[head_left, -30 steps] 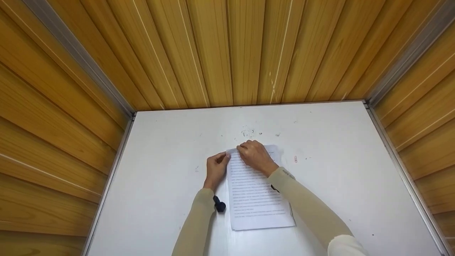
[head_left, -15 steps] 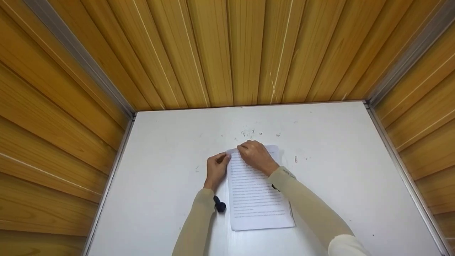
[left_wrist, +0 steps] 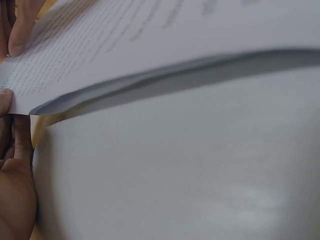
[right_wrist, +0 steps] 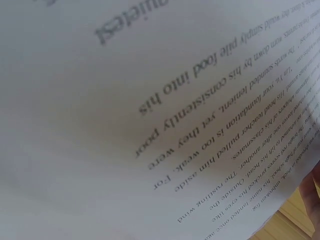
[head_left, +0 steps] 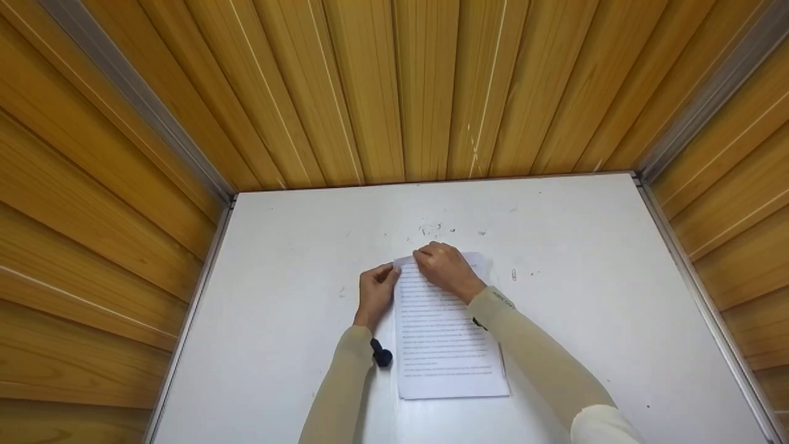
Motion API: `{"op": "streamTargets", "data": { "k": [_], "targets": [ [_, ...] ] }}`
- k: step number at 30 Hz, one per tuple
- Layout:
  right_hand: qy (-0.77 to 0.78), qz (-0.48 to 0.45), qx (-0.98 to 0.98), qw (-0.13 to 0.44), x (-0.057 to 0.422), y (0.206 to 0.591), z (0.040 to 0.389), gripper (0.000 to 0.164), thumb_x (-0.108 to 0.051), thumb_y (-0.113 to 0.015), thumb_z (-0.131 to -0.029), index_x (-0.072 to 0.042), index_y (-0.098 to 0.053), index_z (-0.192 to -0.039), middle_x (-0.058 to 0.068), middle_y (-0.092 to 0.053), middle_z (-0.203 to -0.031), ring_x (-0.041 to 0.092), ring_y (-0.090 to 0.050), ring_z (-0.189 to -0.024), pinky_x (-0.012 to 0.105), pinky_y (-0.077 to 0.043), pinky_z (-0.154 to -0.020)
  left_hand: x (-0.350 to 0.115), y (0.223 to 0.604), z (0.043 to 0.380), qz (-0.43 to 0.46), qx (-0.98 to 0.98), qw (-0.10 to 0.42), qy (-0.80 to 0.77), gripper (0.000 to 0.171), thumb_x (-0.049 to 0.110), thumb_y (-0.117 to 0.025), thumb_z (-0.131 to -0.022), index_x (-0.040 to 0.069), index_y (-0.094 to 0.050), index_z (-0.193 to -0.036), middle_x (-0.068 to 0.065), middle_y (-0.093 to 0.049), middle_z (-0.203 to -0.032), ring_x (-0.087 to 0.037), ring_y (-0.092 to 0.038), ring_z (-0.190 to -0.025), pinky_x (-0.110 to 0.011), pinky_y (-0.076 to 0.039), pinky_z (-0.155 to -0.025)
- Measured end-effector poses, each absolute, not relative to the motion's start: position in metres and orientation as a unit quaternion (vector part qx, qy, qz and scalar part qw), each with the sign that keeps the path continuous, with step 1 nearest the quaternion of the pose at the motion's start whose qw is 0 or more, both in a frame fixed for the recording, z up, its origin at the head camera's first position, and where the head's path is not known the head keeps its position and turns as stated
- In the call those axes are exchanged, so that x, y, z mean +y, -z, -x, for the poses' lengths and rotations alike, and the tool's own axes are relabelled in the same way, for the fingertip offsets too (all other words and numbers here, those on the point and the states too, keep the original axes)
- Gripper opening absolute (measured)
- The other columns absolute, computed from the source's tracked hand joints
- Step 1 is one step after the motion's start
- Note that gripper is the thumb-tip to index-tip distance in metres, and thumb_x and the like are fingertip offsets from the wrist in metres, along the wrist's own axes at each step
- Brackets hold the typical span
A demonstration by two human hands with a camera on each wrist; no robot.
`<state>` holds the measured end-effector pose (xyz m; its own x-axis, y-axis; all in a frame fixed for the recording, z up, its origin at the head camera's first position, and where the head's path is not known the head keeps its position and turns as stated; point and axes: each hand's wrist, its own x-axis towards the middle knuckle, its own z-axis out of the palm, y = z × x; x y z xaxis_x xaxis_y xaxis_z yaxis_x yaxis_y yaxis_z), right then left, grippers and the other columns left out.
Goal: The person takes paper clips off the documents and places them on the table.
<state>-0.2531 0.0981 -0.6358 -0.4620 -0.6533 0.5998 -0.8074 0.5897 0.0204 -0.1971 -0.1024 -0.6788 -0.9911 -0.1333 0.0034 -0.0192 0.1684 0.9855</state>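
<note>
A stack of printed paper sheets (head_left: 444, 345) lies on the white table (head_left: 277, 277), long side running away from me. My left hand (head_left: 376, 290) pinches the stack's far left corner. In the left wrist view that corner of the paper (left_wrist: 150, 40) is lifted off the table (left_wrist: 175, 175), with my thumb (left_wrist: 5, 97) on top. My right hand (head_left: 444, 268) sits knuckles up on the far edge, fingers curled over the sheets beside the left hand. The right wrist view is filled with blurred printed text (right_wrist: 200, 125). What lies under the right fingers is hidden.
A small paper clip (head_left: 513, 275) lies on the table just right of the stack. Faint dark marks (head_left: 431, 230) dot the table beyond the hands. Wooden slat walls (head_left: 400, 92) enclose the table at the back and on both sides.
</note>
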Motion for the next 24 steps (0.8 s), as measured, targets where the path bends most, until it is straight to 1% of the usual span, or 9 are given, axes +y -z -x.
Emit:
{"op": "streamTargets", "data": {
  "k": [7,10,13,16,20,24],
  "targets": [
    [-0.159,-0.425,-0.847,0.278,0.0989,0.6343,0.2536,0.006,-0.001,-0.079,-0.093,-0.002,-0.08,-0.099,0.01,-0.079,-0.093,0.024,-0.076,-0.082,0.034,-0.063,-0.072,-0.1033,0.6792,0.1973,-0.045,-0.769,0.043,0.636,0.027,0.016,-0.072,-0.104,0.0,-0.077,-0.124,-0.015,-0.08,-0.115,-0.023,-0.076,-0.101,-0.03,-0.058,-0.09],
    [-0.169,-0.42,-0.848,0.276,0.099,0.6337,0.2541,0.007,-0.001,-0.08,-0.092,-0.001,-0.08,-0.099,0.011,-0.08,-0.093,0.024,-0.077,-0.084,0.034,-0.064,-0.073,-0.1036,0.679,0.1975,-0.047,-0.77,0.041,0.635,0.026,0.016,-0.072,-0.104,0.001,-0.077,-0.125,-0.015,-0.08,-0.115,-0.023,-0.076,-0.101,-0.03,-0.058,-0.09],
    [-0.177,-0.416,-0.851,0.268,0.1002,0.6319,0.2543,0.008,-0.003,-0.08,-0.093,-0.001,-0.081,-0.101,0.011,-0.08,-0.095,0.024,-0.078,-0.085,0.035,-0.064,-0.075,-0.1037,0.6774,0.1983,-0.049,-0.77,0.042,0.635,0.026,0.014,-0.072,-0.104,0.0,-0.077,-0.125,-0.015,-0.08,-0.115,-0.021,-0.076,-0.101,-0.027,-0.058,-0.089],
    [-0.184,-0.409,-0.857,0.254,0.1021,0.6299,0.2539,0.011,-0.005,-0.079,-0.095,-0.002,-0.081,-0.105,0.011,-0.08,-0.098,0.025,-0.078,-0.09,0.035,-0.064,-0.078,-0.1032,0.677,0.1985,-0.05,-0.77,0.044,0.635,0.026,0.013,-0.073,-0.103,-0.001,-0.077,-0.124,-0.015,-0.08,-0.114,-0.02,-0.076,-0.099,-0.026,-0.057,-0.087],
    [-0.206,-0.392,-0.866,0.233,0.1046,0.6283,0.2542,0.016,-0.008,-0.081,-0.094,-0.001,-0.079,-0.109,0.013,-0.079,-0.102,0.028,-0.077,-0.094,0.038,-0.064,-0.082,-0.1028,0.678,0.1989,-0.05,-0.77,0.045,0.635,0.026,0.015,-0.073,-0.103,0.0,-0.078,-0.124,-0.015,-0.081,-0.112,-0.019,-0.076,-0.097,-0.026,-0.058,-0.086],
    [-0.245,-0.363,-0.879,0.191,0.1052,0.627,0.2541,0.022,-0.011,-0.081,-0.094,-0.002,-0.079,-0.114,0.015,-0.079,-0.109,0.031,-0.076,-0.102,0.043,-0.063,-0.088,-0.1043,0.6805,0.1983,-0.055,-0.774,0.048,0.629,0.026,0.017,-0.073,-0.103,0.0,-0.078,-0.123,-0.014,-0.08,-0.114,-0.019,-0.076,-0.099,-0.028,-0.058,-0.088]
  ]
}}
